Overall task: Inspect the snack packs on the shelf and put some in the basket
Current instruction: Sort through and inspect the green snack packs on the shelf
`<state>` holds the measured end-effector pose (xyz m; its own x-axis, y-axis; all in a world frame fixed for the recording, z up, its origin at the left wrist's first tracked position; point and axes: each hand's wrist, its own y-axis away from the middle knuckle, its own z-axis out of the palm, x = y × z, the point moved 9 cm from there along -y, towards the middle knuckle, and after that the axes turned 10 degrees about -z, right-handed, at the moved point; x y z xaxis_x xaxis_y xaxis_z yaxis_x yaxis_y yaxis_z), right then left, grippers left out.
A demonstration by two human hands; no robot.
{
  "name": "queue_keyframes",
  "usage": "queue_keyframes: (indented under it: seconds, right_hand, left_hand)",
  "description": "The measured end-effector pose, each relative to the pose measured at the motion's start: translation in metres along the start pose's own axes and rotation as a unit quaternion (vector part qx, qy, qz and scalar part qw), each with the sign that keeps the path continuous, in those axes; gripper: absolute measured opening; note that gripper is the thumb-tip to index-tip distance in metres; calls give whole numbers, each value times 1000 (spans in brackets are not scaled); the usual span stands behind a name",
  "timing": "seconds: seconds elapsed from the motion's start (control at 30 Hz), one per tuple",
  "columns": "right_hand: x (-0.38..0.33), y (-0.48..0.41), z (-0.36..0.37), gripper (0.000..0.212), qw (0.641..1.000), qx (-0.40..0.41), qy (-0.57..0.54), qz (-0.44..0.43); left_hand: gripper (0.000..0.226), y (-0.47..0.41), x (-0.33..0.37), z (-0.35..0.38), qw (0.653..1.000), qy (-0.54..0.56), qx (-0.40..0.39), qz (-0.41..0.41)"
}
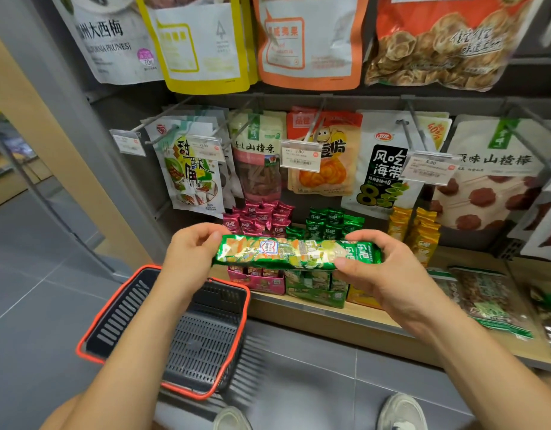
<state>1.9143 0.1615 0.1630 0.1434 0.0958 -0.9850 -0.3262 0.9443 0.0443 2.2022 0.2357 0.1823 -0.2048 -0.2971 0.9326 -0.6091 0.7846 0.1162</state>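
A long, glossy green foil snack pack (294, 251) is held level in front of the wooden shelf (345, 315), above the slatted grey plastic basket (112, 318) with its orange rim; its ends are pinched by the left hand (190, 252) and right hand (383, 271)

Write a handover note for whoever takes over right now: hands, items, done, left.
Left hand: grips the left end of the long green snack pack.
Right hand: grips its right end; the pack is level, in front of the shelf.
Basket: on the floor at lower left, no pack visible inside.
Done: one pack in hand, under inspection.
Left: put it in the basket, then check more from the shelf.
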Motion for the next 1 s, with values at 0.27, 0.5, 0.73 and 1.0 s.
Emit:
queue_keyframes:
  seconds: [0.27,0.5,0.73,1.0]
  right_hand:
    - [-14,-4,-21,51,994,97,-33,-33]
    - [-10,-9,-16,53,993,65,94,-5]
    - [-19,-21,-13,34,999,26,27,15]
    - [-40,-31,-10,37,977,-48,183,-100]
  left_hand:
    - [40,18,0,31,965,67,-251,-35]
    - [28,17,5,27,972,157,-174,-15]
    - [53,13,-1,18,989,-21,-140,51]
    - [67,11,-21,74,868,-422,-247,89]
